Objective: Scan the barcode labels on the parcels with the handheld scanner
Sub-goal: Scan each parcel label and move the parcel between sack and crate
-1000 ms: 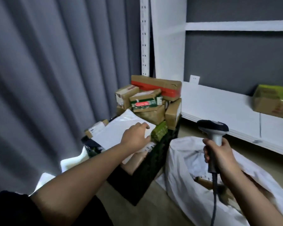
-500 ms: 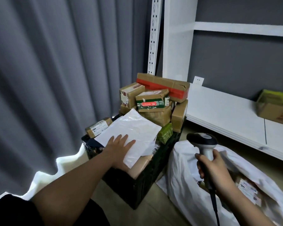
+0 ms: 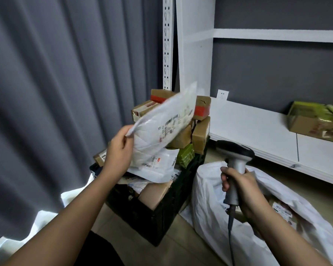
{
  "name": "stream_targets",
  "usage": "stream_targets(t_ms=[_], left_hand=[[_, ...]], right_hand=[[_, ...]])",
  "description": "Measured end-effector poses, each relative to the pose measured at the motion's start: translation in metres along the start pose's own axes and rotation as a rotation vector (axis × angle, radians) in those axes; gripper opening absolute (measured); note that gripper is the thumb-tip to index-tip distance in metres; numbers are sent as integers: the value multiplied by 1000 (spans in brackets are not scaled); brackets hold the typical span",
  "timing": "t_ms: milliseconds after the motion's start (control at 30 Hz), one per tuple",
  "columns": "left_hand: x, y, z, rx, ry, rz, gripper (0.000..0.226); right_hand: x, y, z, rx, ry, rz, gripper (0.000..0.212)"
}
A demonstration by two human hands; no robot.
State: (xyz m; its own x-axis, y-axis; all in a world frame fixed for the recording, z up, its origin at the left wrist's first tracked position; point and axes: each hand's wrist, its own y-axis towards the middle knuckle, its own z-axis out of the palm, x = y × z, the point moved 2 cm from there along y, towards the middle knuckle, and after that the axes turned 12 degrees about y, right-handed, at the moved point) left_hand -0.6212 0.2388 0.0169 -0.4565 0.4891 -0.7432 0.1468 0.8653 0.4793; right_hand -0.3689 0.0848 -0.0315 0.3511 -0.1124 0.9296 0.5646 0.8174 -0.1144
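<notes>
My left hand [image 3: 118, 150] grips the near corner of a white plastic mailer [image 3: 165, 123] and holds it tilted up above the black crate [image 3: 154, 217], its printed label side facing me. My right hand [image 3: 238, 186] grips the handle of the grey handheld scanner [image 3: 235, 156], whose dark head sits to the right of the mailer and below it. In the crate lie another white mailer [image 3: 158, 167] with a label and several cardboard parcels [image 3: 200, 131] stacked at the back.
A white sack [image 3: 210, 198] holding more labelled parcels sits on the floor under my right hand. A low white shelf [image 3: 258, 131] at the right carries a cardboard box [image 3: 315, 123]. Grey curtains [image 3: 56, 93] hang at the left, and a white upright post [image 3: 167, 45] stands behind the crate.
My left hand went from lying flat on the white mailer to gripping its corner and lifting it, turning the label side up. The scanner in my right hand stayed about where it was.
</notes>
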Motion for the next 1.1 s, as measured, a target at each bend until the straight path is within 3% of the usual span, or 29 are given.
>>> stream_targets(t_ms=[67, 133, 367, 467, 533, 600, 700, 767, 800, 867, 900, 1000, 1100], left_hand=[[-12, -4, 10, 40, -412, -253, 26], [-24, -9, 24, 173, -639, -421, 23], [-48, -27, 68, 470, -970, -633, 27], [-54, -33, 82, 553, -916, -634, 25], [-57, -34, 87, 574, -884, -617, 24], [-60, -40, 92, 636, -824, -608, 25], [-60, -51, 104, 662, -670, -578, 25], [-57, -49, 106, 566, -463, -512, 12], [-55, -44, 103, 496, -232, -415, 2], [-48, -29, 94, 347, 267, -224, 24], [-47, -23, 87, 291, 389, -190, 32], [-39, -8, 73, 207, 448, -208, 40], [-31, -2, 64, 185, 457, -140, 22]], right_hand=[[6, -2, 2, 2, 146, 16, 7], [11, -2, 2, -18, 252, 14, 15], [34, 2, -10, -59, 319, -87, 29], [41, 1, -18, -79, 295, -129, 26], [45, -1, -23, -177, 178, -170, 27], [48, -2, -27, -264, 53, -264, 32], [51, -6, -26, -263, -28, -379, 42], [51, -8, -25, -245, -58, -399, 40], [51, -9, -25, -228, -75, -393, 38], [51, -10, -26, -200, -108, -353, 34], [50, -11, -27, -191, -112, -326, 31], [48, -16, -27, -147, -136, -275, 19], [48, -18, -28, -68, -130, -226, 13]])
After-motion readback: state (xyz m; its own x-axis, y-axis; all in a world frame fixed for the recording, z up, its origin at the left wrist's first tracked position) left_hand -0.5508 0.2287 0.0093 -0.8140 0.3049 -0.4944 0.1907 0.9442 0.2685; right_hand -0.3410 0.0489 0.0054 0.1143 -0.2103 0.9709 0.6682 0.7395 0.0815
